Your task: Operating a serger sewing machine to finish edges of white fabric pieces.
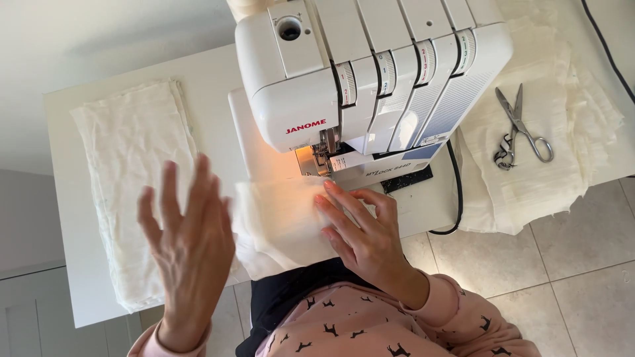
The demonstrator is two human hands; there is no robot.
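Pink sleeves printed with small dark animal shapes [370,327] fill the bottom of the view, and from them both hands reach up over the white tabletop [66,132]. Raised and blurred, the left hand [188,244] hangs with its fingers spread and its grip released, touching nothing, above the gap between a folded stack of white cloth [132,165] at the tabletop's left end and the piece being sewn. That white fabric piece [281,218] lies flat in front of the overlock sewing machine [370,73], its far edge at the lit presser foot [316,158] and its near edge hanging off the tabletop toward the lap. Pressed flat on it, the right hand [364,235] clasps nothing; its fingertips [324,192] sit just short of the foot, apparently to keep the cloth smooth and aligned with the needle area. Beyond the machine on the right, a pair of scissors [522,125] rests on a looser heap of white fabric [569,158], within reach of the right arm. Around the machine's base curves a black cable [456,198]. Tiled floor [549,277] shows below.
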